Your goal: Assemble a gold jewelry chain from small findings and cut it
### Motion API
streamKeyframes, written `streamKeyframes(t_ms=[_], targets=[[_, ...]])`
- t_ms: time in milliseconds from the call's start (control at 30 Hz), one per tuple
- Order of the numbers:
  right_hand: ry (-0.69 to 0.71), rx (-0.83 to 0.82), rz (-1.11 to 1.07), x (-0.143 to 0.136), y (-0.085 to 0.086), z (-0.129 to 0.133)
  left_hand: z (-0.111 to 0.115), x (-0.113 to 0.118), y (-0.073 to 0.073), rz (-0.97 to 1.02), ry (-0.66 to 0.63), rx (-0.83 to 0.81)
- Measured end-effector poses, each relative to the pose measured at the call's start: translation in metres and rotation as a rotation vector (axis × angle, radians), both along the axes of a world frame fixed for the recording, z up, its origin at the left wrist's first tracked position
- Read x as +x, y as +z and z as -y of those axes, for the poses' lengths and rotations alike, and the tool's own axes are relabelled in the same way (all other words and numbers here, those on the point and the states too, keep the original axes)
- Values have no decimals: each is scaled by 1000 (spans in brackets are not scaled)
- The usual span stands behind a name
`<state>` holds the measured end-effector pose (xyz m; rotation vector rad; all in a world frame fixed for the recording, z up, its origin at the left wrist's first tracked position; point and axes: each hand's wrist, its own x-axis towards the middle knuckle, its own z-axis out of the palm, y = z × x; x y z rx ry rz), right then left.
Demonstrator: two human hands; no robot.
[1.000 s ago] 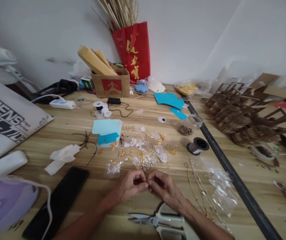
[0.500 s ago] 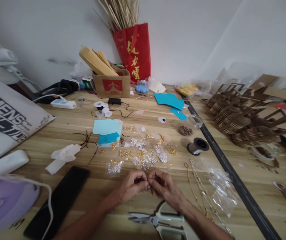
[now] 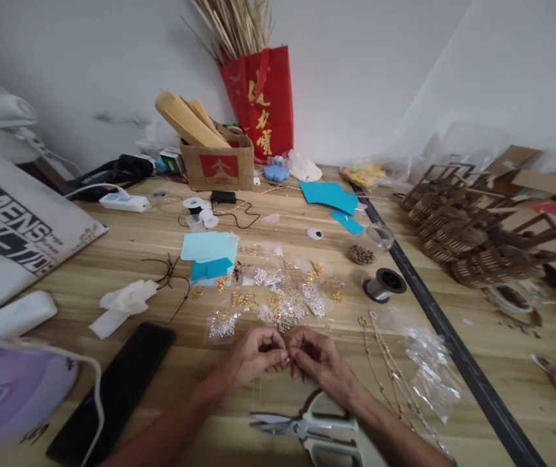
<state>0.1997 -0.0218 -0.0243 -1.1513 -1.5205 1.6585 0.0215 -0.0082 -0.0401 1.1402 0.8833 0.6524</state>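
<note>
Left hand (image 3: 258, 355), right hand (image 3: 320, 364): fingertips pinched together around tiny pale piece (image 3: 288, 360), likely for fine control. Gold-and-silver bits (image 3: 283, 312) just far of hands, probably for easy reach. Scissors (image 3: 299, 428) near right wrist.

Left hand (image 3: 261, 350) and right hand (image 3: 319, 363) meet — fingers pinched, forearms angled inward.

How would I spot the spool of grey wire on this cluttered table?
Find the long black strip slanting across the table's right side. Just left of it, the spool sits between the clear tub of mixed beads and the chains. Unlike both, it has round black ends with shiny grey wire wound between.
</note>
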Motion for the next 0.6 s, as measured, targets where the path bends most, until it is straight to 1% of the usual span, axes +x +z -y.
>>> streamKeyframes(t_ms=[100, 233, 467, 600], targets=[[2, 10, 8, 0, 1, 0, 0, 0, 0, -8, 12, 0], [-7, 15, 19, -1, -1, 0, 0, 0, -3, -6, 34, 4], [2, 24, 26, 1, -7, 1, -2, -1, -4, -7, 9, 34], [7, 32, 60, 1, -7, 1, -1, -3, -5, -7, -22, 33]])
